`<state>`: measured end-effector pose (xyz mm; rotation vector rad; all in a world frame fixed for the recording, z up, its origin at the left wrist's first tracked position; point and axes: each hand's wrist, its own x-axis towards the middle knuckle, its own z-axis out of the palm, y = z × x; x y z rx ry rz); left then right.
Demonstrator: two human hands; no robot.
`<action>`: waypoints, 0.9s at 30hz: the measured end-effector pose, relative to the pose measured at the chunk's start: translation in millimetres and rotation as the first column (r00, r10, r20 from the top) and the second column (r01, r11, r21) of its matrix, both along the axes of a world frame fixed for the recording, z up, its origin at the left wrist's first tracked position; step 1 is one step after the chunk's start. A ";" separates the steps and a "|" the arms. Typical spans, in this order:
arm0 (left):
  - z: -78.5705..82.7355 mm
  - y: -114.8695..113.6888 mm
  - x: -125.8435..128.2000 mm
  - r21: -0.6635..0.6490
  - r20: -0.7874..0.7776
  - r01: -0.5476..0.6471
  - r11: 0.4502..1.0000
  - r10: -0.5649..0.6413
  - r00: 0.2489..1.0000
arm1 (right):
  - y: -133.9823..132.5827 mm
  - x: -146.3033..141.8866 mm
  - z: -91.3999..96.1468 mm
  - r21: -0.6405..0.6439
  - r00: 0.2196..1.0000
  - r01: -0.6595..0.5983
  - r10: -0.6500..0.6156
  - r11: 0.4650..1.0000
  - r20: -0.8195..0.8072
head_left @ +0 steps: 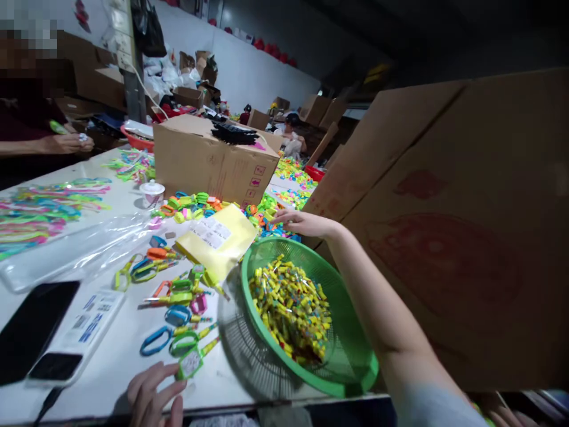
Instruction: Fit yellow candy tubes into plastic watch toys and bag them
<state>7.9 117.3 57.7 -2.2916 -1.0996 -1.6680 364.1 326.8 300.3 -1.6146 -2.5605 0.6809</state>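
Note:
My left hand [155, 394] is at the table's front edge, fingers apart, its fingertips by a green square-faced toy watch [191, 363]. Above it lie several more toy watches, such as a blue one [156, 341], many with a thin yellow tube of small coloured bits beside them. My right hand [302, 223] reaches over a green plastic basket [351, 356], fingers stretched out at the edge of a heap of colourful toy watches [267, 209]. I see nothing held in it. Many small yellow-wrapped tubes [291, 308] fill the basket's bottom.
A yellow envelope [222, 240] lies behind the basket. A cardboard box [213, 157] and a lidded cup [152, 194] stand beyond. At left are a dark phone [35, 326], a power bank [91, 332], clear plastic and coloured straps. A large carton [444, 237] blocks the right. A co-worker's hands [66, 142] are far left.

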 end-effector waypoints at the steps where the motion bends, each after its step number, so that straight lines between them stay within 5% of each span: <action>1: 14.0 -5.1 3.3 -0.064 0.137 0.053 0.997 -0.044 0.990 | -28.1 -19.8 7.0 0.015 0.983 -0.168 0.169 0.986 -0.065; 3: 47.1 -13.1 12.5 -0.259 0.486 0.277 0.925 -0.123 0.865 | -89.9 -62.1 13.9 -0.005 0.911 -0.388 0.383 0.922 -0.151; 4: 64.4 -14.9 17.6 -0.378 0.674 0.423 0.824 -0.069 0.735 | -120.2 -82.8 14.1 -0.016 0.874 -0.465 0.456 0.885 -0.170; 5: 80.5 -15.3 22.3 -0.445 0.790 0.617 0.649 -0.041 0.612 | -148.0 -102.2 12.6 -0.020 0.841 -0.521 0.510 0.853 -0.183; 6: 94.4 -14.7 26.3 -0.478 0.851 0.788 0.388 -0.017 0.525 | -171.9 -119.1 9.6 -0.032 0.820 -0.555 0.540 0.831 -0.190; 7: 105.2 -13.9 29.2 -0.486 0.872 0.867 0.106 -0.001 0.489 | -191.4 -133.0 5.3 -0.039 0.804 -0.577 0.559 0.816 -0.204; 8: 112.8 -13.6 31.0 -0.486 0.873 0.869 -0.092 -0.010 0.487 | -206.2 -143.3 -0.2 -0.047 0.792 -0.590 0.566 0.806 -0.228; 10: 119.4 -16.5 31.2 -0.460 0.878 0.846 -0.269 0.007 0.479 | -224.0 -153.0 -13.8 -0.057 0.770 -0.597 0.551 0.800 -0.322; 12: 118.4 -23.5 28.6 -0.417 0.893 0.873 -0.253 0.064 0.445 | -231.9 -151.9 -29.4 -0.025 0.750 -0.531 0.456 0.847 -0.479; 15: 112.9 -34.3 24.8 -0.336 0.924 0.932 -0.133 0.147 0.354 | -239.2 -148.5 -55.9 0.056 0.656 -0.152 0.142 0.987 -0.741; 17: 110.4 -37.9 24.1 -0.312 0.935 0.947 -0.077 0.151 0.320 | -244.8 -154.0 -74.7 0.026 0.491 0.135 -0.044 0.991 -0.870; 19: 109.6 -38.5 24.9 -0.303 0.944 0.951 -0.060 0.117 0.308 | -250.2 -165.8 -91.4 -0.089 0.266 0.285 -0.168 0.954 -0.949; 23: 110.9 -36.6 28.9 -0.323 0.942 0.946 -0.009 0.093 0.322 | -255.8 -187.4 -109.3 -0.402 -0.142 0.229 -0.378 0.886 -0.915; 27: 111.3 -34.9 34.7 -0.327 0.923 0.943 0.056 0.232 0.307 | -258.5 -190.6 -116.4 -0.503 -0.191 0.098 -0.479 0.859 -0.857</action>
